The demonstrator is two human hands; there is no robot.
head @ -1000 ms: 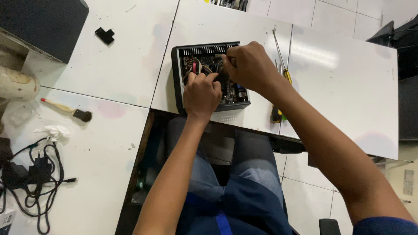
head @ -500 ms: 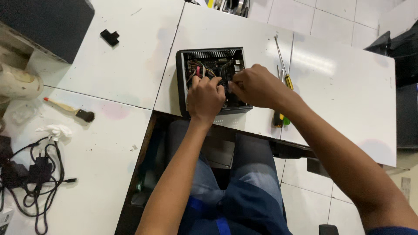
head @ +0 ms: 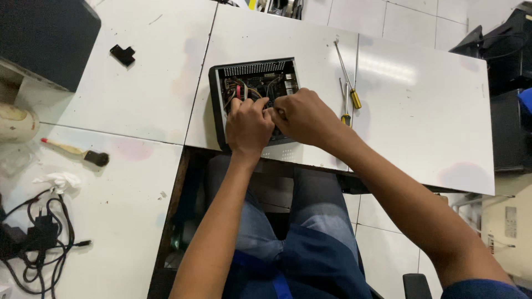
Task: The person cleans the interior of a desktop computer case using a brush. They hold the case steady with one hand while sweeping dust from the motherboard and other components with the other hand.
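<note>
A small black computer case lies open on the white table, a little above the middle of the frame, close to the table's near edge. Inside it, a tangle of red, yellow and dark wires shows around a circuit board.

Both of the person's hands are over the near half of the open case, side by side and touching at the knuckles. The left hand is curled, its fingers bent down and held close together into the case among the wires. The right hand is also curled, its fingertips turned inward toward the left hand and pressed together. Whatever either hand grips lies under the knuckles, so it cannot be told from this view whether they pinch a wire or a part.

Just right of the case, two screwdrivers with yellow handles lie nearly parallel on the table, close to the right wrist but apart from it.

At the left edge of the frame, a small brush with a wooden handle lies on a second white tabletop. Below it is a crumpled white tissue, and in the lower left corner a black power adapter with coiled cables. A small black bracket sits in the upper left, near a large dark box.
</note>
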